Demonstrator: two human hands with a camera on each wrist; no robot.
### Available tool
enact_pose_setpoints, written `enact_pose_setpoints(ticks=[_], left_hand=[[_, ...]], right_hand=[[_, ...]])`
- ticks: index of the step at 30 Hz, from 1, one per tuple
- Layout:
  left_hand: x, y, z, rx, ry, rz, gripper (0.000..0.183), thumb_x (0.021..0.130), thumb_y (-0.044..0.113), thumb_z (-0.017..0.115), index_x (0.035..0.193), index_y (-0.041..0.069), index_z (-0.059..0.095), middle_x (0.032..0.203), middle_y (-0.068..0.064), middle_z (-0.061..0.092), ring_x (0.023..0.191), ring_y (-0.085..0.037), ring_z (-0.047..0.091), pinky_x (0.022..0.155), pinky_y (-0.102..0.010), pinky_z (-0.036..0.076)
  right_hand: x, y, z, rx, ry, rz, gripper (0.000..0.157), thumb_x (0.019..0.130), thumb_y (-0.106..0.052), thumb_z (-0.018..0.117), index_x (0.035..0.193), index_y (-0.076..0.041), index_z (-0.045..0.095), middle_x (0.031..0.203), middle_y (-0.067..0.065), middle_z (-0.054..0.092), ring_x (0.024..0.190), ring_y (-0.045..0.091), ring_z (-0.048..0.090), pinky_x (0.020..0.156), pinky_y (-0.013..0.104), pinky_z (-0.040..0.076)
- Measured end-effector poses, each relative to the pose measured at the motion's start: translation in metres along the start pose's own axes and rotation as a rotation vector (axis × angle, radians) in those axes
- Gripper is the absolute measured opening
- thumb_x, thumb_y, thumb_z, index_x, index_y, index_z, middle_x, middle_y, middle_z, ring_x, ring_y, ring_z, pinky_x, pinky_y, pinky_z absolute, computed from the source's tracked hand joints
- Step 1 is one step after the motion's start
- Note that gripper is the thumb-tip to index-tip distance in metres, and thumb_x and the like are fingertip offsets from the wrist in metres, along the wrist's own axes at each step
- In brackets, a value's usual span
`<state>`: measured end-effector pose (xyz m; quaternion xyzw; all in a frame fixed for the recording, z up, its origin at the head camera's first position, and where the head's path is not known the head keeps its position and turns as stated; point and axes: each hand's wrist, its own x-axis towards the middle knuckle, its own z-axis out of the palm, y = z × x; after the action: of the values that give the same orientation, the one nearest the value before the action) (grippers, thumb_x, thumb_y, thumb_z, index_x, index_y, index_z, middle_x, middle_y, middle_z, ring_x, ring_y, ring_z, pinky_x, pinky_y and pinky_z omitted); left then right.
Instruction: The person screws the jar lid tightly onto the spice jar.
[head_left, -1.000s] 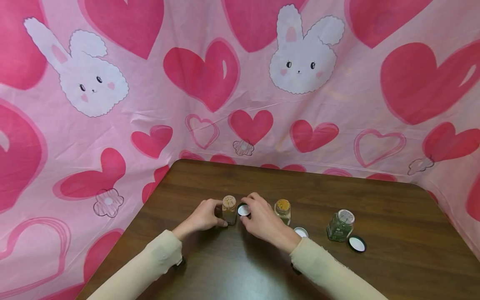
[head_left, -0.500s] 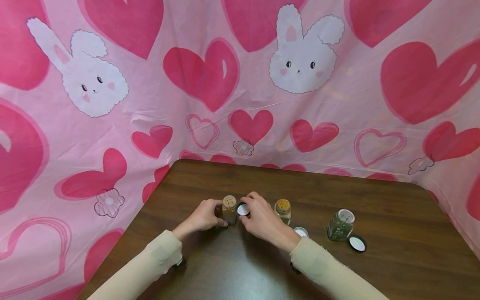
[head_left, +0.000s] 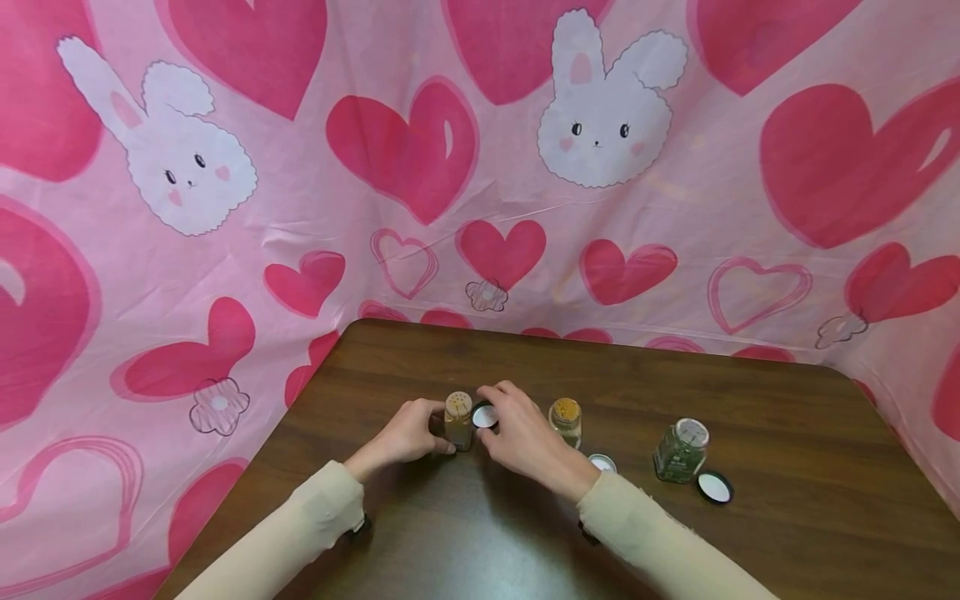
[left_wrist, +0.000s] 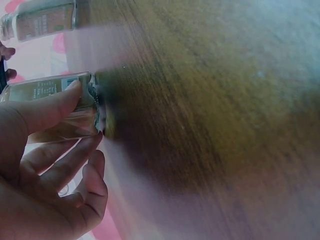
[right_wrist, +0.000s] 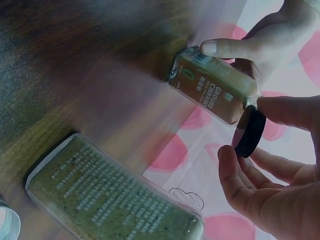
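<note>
- Two hands are busy: the left hand (head_left: 411,431) has its grip clamped low around the cinnamon jar (head_left: 458,427), thumb on one side, fingers opposite; the right hand (head_left: 525,440) pinches a black lid (right_wrist: 250,131) just beside the jar's top.
- The cinnamon jar stands upright on the tabletop (head_left: 397,354), its holed top uncovered; whether the lid touches it I cannot tell.
- The step in hand looks like handling that lid; to do it well, keep the left grip low and firm so the jar cannot tip.
- Hold the lid by its rim, and best keep the right wrist away from the neighbouring yellow-topped jar (head_left: 566,427).
- Jars: three, none capped, counting the green herb jar (head_left: 677,460).
- Lids: three; one held, one by the herb jar (head_left: 715,487), one partly hidden near the right forearm (head_left: 602,464).
</note>
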<state>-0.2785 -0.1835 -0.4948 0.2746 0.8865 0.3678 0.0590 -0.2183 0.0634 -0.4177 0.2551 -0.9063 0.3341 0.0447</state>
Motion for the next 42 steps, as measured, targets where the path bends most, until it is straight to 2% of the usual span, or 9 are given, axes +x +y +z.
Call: enact_pose_setpoints(ticks=[1,5,6,7,21,29,32,38,42], left_hand=[[0.002,-0.005,0.001,-0.004,-0.002,-0.014,0.048,0.078,0.020,0.096,0.120,0.009,0.075,0.106,-0.002,0.077,0.094,-0.021,0.073,0.082,-0.044,0.059],[0.013,-0.047,0.014,0.008,-0.009,-0.033,0.051,0.076,0.028,0.098,0.121,0.022,0.076,0.105,0.010,0.076,0.094,-0.012,0.072,0.083,-0.041,0.058],[0.015,-0.049,0.016,0.011,-0.013,-0.051,0.052,0.075,0.028,0.098,0.121,0.024,0.076,0.105,0.013,0.075,0.094,-0.010,0.072,0.085,-0.041,0.058],[0.018,-0.063,0.019,0.012,-0.013,-0.042,0.053,0.074,0.031,0.099,0.121,0.027,0.075,0.105,0.016,0.074,0.094,-0.007,0.071,0.084,-0.039,0.058],[0.019,-0.064,0.019,0.013,-0.028,-0.024,0.054,0.076,0.032,0.098,0.124,0.027,0.075,0.109,0.016,0.074,0.096,-0.007,0.071,0.086,-0.040,0.059],[0.019,-0.064,0.019,0.005,-0.033,-0.039,0.054,0.076,0.031,0.098,0.124,0.027,0.075,0.109,0.016,0.074,0.095,-0.007,0.072,0.086,-0.040,0.059],[0.019,-0.063,0.019,0.004,-0.032,-0.040,0.053,0.076,0.031,0.098,0.123,0.028,0.075,0.109,0.016,0.075,0.095,-0.006,0.072,0.086,-0.040,0.059],[0.019,-0.062,0.019,0.008,-0.030,-0.042,0.053,0.076,0.030,0.098,0.123,0.026,0.075,0.107,0.015,0.075,0.094,-0.006,0.072,0.085,-0.039,0.059],[0.019,-0.062,0.019,0.014,-0.027,-0.046,0.054,0.075,0.031,0.098,0.123,0.026,0.075,0.107,0.015,0.075,0.095,-0.007,0.072,0.085,-0.040,0.059]], right_hand=[[0.000,0.000,0.000,0.000,0.000,-0.001,0.053,0.089,-0.008,0.083,0.136,0.004,0.062,0.123,0.015,0.064,0.105,0.026,0.063,0.090,0.045,0.055],[0.000,-0.001,-0.002,-0.005,0.012,-0.014,0.056,0.088,-0.008,0.084,0.138,0.002,0.061,0.123,0.015,0.064,0.105,0.027,0.063,0.089,0.045,0.055],[0.000,-0.001,-0.002,-0.006,0.016,-0.016,0.056,0.088,-0.008,0.084,0.138,0.002,0.061,0.122,0.015,0.064,0.104,0.027,0.063,0.088,0.045,0.055],[0.000,-0.002,-0.003,-0.008,0.020,-0.020,0.056,0.088,-0.008,0.084,0.138,0.001,0.061,0.122,0.014,0.064,0.104,0.027,0.062,0.088,0.045,0.055],[0.002,-0.004,-0.007,-0.018,0.008,-0.011,0.060,0.089,-0.011,0.083,0.142,0.000,0.058,0.128,0.018,0.064,0.113,0.031,0.060,0.093,0.048,0.054],[0.002,-0.004,-0.007,-0.024,0.023,-0.024,0.061,0.090,-0.011,0.084,0.144,-0.004,0.058,0.130,0.018,0.064,0.119,0.033,0.060,0.096,0.050,0.053],[0.003,-0.004,-0.006,-0.030,0.041,-0.036,0.062,0.089,-0.013,0.085,0.145,-0.004,0.058,0.129,0.018,0.065,0.118,0.032,0.061,0.096,0.049,0.053],[0.004,-0.005,-0.005,0.009,0.059,-0.036,0.063,0.089,-0.012,0.085,0.144,-0.003,0.057,0.126,0.017,0.065,0.104,0.025,0.065,0.087,0.044,0.057],[0.004,-0.006,-0.004,0.027,0.066,-0.033,0.063,0.088,-0.012,0.086,0.144,-0.005,0.057,0.127,0.016,0.065,0.107,0.027,0.066,0.088,0.045,0.056]])
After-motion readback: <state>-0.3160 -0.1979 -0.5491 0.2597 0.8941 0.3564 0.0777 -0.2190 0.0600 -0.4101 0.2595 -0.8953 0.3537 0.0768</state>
